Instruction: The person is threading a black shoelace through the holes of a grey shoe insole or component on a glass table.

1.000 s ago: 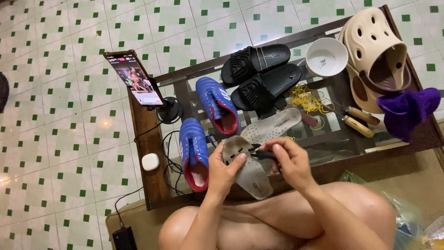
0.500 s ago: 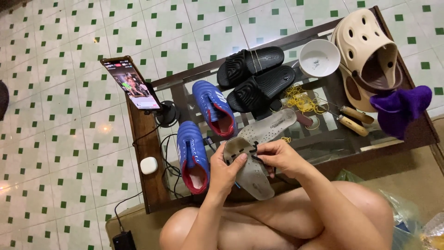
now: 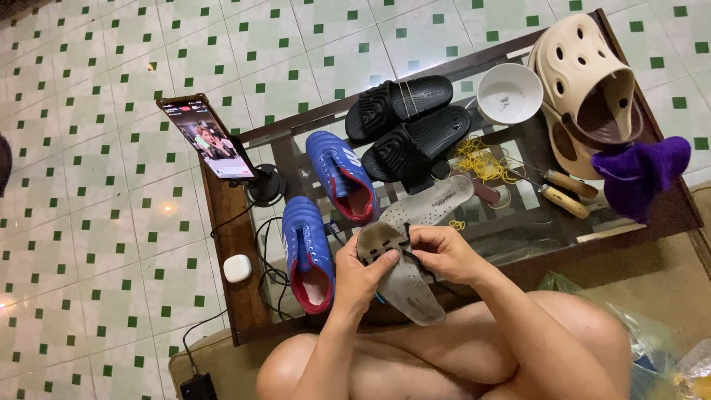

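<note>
Head view: left hand [image 3: 361, 272] and right hand [image 3: 442, 252] both grasp grey insole [image 3: 404, 278] beside blue football boot [image 3: 308, 254].

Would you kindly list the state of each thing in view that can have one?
Grey insole: out of its shoe, held by both hands.
Left hand: gripping the insole.
Right hand: pinching the insole's top.
Second insole: lying loose on the table.
Blue shoes: upright, openings showing.
Phone: screen lit, propped on a stand.
White bowl: upright.
</note>
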